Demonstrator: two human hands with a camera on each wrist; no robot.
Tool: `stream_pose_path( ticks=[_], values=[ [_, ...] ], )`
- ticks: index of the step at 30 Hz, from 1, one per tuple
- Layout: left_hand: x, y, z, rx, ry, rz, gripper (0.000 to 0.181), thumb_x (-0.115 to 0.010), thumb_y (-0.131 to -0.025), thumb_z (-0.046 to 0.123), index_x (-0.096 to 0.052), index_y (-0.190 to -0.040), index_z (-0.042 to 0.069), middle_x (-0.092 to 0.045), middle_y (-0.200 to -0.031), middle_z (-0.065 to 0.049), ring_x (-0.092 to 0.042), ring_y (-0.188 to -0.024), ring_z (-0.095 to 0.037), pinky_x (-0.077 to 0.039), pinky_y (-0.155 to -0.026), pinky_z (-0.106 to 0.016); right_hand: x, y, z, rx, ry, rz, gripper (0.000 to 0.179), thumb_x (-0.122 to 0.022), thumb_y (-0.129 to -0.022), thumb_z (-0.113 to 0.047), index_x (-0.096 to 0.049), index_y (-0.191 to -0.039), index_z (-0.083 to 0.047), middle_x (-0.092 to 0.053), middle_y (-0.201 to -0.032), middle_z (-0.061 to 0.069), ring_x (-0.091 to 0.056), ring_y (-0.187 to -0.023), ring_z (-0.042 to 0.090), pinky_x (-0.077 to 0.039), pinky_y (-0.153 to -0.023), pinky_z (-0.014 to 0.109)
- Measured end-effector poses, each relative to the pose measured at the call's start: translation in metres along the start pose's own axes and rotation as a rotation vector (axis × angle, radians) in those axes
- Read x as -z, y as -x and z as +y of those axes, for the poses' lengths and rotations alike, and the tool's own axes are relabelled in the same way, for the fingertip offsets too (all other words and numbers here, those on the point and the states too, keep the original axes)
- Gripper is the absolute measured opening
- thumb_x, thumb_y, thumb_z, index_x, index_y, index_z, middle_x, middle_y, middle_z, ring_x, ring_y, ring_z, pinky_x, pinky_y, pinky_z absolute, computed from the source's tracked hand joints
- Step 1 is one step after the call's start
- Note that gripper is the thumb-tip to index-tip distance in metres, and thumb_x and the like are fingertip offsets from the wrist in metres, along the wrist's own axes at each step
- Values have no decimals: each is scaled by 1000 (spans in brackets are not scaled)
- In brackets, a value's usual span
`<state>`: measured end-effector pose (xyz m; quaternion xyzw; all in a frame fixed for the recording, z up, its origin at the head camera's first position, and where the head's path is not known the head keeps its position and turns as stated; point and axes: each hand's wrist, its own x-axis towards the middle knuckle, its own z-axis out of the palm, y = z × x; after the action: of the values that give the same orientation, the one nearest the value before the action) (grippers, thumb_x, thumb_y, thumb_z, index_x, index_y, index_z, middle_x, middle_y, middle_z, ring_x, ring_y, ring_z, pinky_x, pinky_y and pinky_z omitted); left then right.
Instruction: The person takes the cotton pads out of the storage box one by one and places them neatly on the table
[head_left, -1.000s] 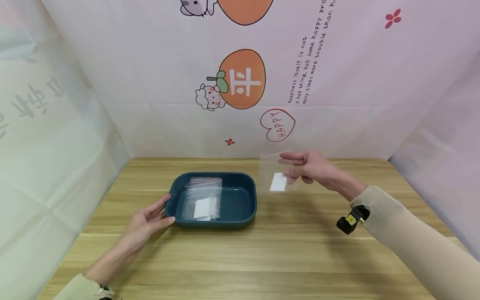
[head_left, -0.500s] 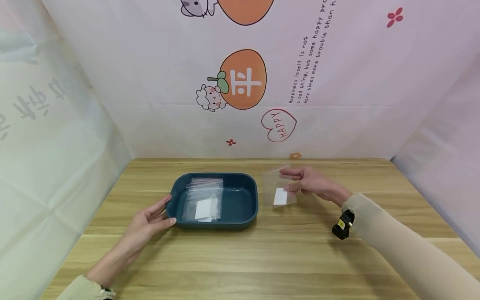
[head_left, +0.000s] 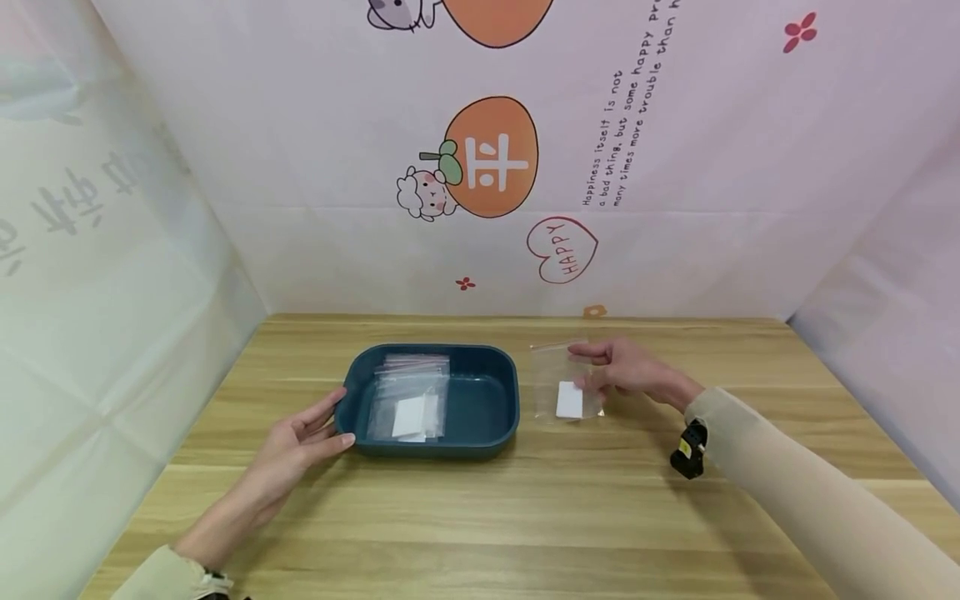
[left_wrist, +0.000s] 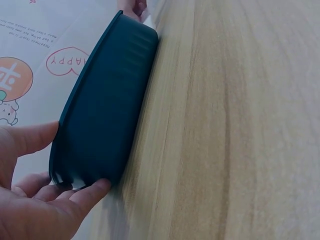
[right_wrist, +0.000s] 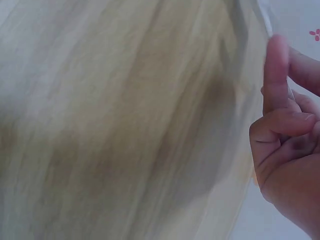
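A dark teal plastic tray (head_left: 480,408) stands on the table, several clear zip bags (head_left: 408,387) with white cards lying in its left half. My left hand (head_left: 292,446) holds the tray's left end; in the left wrist view its thumb (left_wrist: 37,137) is at the rim and the fingers lie against the end wall. Right of the tray, my right hand (head_left: 626,367) pinches the right side of another clear zip bag (head_left: 551,375). Through it shows a white card (head_left: 570,400). The right wrist view catches only a sliver of that bag beyond the fingertips (right_wrist: 276,55).
The wood-grain table (head_left: 450,525) runs up to a printed cloth backdrop (head_left: 337,250) behind the tray. Cloth walls stand at the left (head_left: 127,250) and right (head_left: 892,275). A black wrist camera (head_left: 690,450) sits on my right cuff.
My right hand has lowered the zip bag from above the table's far edge towards the tabletop beside the tray. The left hand keeps its hold on the tray.
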<state>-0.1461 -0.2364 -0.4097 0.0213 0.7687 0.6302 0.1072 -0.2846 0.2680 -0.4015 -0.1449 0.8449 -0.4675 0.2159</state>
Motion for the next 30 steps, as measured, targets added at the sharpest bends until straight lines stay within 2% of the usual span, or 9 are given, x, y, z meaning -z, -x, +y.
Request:
stream_pose_path(
  ticks=[9,14,22,24,25,27,29,30],
  values=[
    [0,0,-2,-6,1,-12,83,-76,-100,19,-29,-167,10,-21,-173,-9,-24,-155,-42,-38,-113,-34,-4,-1,14,29,37,57,75,-82,-91,-6,-45,-157,1,-43,-158,25,-56,-51,18,-49,-47,26],
    [0,2,-3,1,-2,-10,83,-75,-100,18,-28,-167,10,-20,-173,-12,-24,-154,-43,-37,-114,-37,-8,3,13,22,71,110,78,-83,-90,-6,-44,-157,1,-42,-158,25,-54,-49,18,-49,-45,28],
    [1,1,-2,-3,-3,-10,82,-74,-101,18,-28,-167,10,-20,-173,-12,-23,-154,-44,-36,-115,-39,-9,5,11,-2,176,183,79,-85,-89,-8,-45,-156,3,-34,-159,36,-51,-47,15,-47,-43,27],
    [1,1,-3,-6,2,-10,82,-75,-100,18,-28,-167,10,-20,-173,-12,-23,-154,-43,-37,-114,-37,-10,6,12,16,233,207,77,-86,-89,-10,-48,-154,5,-36,-159,35,-69,-70,28,-61,-66,37],
    [0,1,-3,-7,4,-9,82,-75,-100,18,-28,-167,9,-20,-173,-12,-23,-155,-43,-38,-114,-35,-10,7,12,32,263,218,75,-86,-88,-12,-50,-152,6,-39,-158,33,-73,-84,34,-62,-79,42],
    [0,1,-3,-9,7,-10,82,-75,-100,18,-28,-167,9,-20,-172,-13,-23,-155,-43,-39,-113,-34,-11,8,13,52,291,235,72,-86,-88,-14,-54,-149,7,-44,-155,31,-72,-83,34,-61,-85,45],
    [0,1,-2,-11,9,-10,82,-75,-100,17,-28,-167,8,-20,-173,-12,-23,-155,-43,-39,-113,-32,-12,9,13,58,280,233,69,-86,-89,-14,-56,-147,6,-47,-153,30,-72,-80,32,-61,-84,44],
    [0,1,-1,-11,9,-8,82,-74,-100,16,-28,-167,8,-20,-173,-12,-23,-155,-43,-39,-113,-32,-12,10,13,59,264,227,69,-86,-89,-14,-56,-148,6,-47,-153,31,-64,-61,25,-60,-68,38]
  ],
)
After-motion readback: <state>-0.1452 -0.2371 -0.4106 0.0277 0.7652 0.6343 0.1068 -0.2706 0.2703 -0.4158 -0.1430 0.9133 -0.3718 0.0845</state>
